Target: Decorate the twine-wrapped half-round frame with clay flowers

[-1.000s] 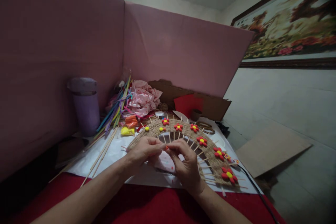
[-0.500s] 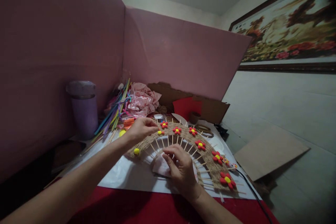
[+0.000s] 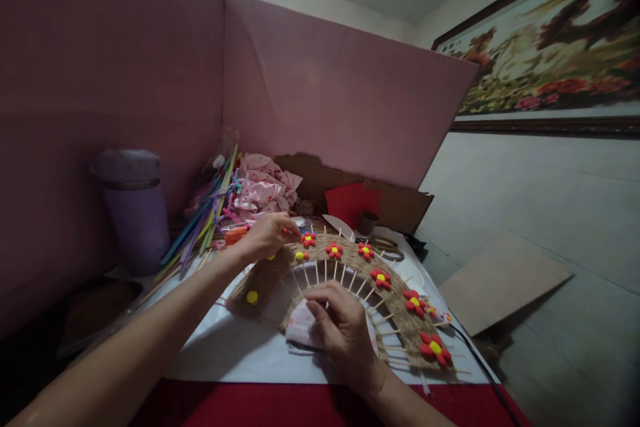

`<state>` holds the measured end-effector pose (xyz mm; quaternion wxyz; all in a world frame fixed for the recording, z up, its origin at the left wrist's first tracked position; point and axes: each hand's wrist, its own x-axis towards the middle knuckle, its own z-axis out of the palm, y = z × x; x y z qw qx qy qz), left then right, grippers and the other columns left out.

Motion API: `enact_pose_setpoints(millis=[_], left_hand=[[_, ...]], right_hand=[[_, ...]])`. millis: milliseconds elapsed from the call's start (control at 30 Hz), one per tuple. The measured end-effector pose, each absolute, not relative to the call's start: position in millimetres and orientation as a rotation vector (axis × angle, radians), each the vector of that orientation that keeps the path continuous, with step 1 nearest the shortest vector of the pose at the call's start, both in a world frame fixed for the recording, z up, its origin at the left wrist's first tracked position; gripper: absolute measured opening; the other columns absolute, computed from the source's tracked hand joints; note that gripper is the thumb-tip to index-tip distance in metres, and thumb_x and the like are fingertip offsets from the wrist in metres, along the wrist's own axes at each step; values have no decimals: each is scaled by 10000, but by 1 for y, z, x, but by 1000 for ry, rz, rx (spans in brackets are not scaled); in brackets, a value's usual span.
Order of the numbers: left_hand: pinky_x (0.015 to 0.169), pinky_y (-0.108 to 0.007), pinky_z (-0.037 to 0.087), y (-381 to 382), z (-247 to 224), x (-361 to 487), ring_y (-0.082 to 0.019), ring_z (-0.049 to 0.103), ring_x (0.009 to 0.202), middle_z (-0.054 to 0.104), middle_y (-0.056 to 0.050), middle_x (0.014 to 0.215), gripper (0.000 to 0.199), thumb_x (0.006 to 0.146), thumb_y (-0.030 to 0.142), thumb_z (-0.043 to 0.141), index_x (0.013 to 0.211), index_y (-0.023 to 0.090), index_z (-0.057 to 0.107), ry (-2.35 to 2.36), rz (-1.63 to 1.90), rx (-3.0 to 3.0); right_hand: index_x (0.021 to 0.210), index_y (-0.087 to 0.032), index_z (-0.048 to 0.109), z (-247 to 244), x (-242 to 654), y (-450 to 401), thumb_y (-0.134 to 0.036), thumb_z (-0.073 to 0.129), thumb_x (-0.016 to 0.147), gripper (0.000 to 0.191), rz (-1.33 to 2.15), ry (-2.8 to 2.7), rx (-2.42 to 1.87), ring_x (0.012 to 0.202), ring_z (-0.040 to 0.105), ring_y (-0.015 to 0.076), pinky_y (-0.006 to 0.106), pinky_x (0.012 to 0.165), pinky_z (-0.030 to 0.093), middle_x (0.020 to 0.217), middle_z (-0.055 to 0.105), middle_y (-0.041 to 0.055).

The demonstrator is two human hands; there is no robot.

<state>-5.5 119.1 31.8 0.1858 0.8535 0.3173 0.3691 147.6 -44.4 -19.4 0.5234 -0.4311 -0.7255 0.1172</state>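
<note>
A fan-shaped piece of woven twine on thin sticks [image 3: 400,320] lies on white paper, with several red flowers with yellow centres along its right and top. My left hand [image 3: 273,235] is over its upper left edge, fingers pinched together; whatever they hold is too small to make out. Beside those fingers are a yellow ball with one red piece [image 3: 301,256] and a red flower [image 3: 309,239]. A lone yellow ball [image 3: 252,297] sits at the fan's left end. My right hand [image 3: 340,327] is closed over the fan's patterned inner part [image 3: 304,327], thumb against fingers, their contents hidden.
A purple tumbler [image 3: 136,213], coloured pipe cleaners [image 3: 210,207] and crumpled pink cloth [image 3: 267,183] stand or lie at the back left. Scissors [image 3: 389,247], red paper [image 3: 353,203] and a roll [image 3: 367,221] are behind the fan. A black cable [image 3: 483,367] runs at right.
The camera view has shifted slightly. My left hand remains near the fan's upper left edge, its fingers now closer to the top red flower. My right hand has hardly moved.
</note>
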Motion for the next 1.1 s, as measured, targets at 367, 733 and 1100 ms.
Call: enact_pose_setpoints(millis=[367,733,1100], left_hand=[[475,-200,313,75,54,-2,-72,431,480,558,22,521,249,616,362,705,656,119,668,681,896,1745],[405,-205,139,70,42,-4,-27,246,388,392,74,444,381,612,485,699,607,119,593,637,882,1542],[410,-196,173,72,39,-10,-35,287,410,429,56,481,416,655,524,646,577,129,542,662,941,1543]], right_hand=[[929,-190,615,33,153,-19,-235,538,841,125,355,-1589,-1172,768,581,154,267,645,461,869,631,43],[871,-187,609,46,146,-2,-172,586,801,75,195,-1716,-1146,739,554,145,254,636,449,828,596,28],[800,-181,607,46,142,9,-175,554,839,66,77,-1850,-1080,687,516,135,252,623,411,789,572,25]])
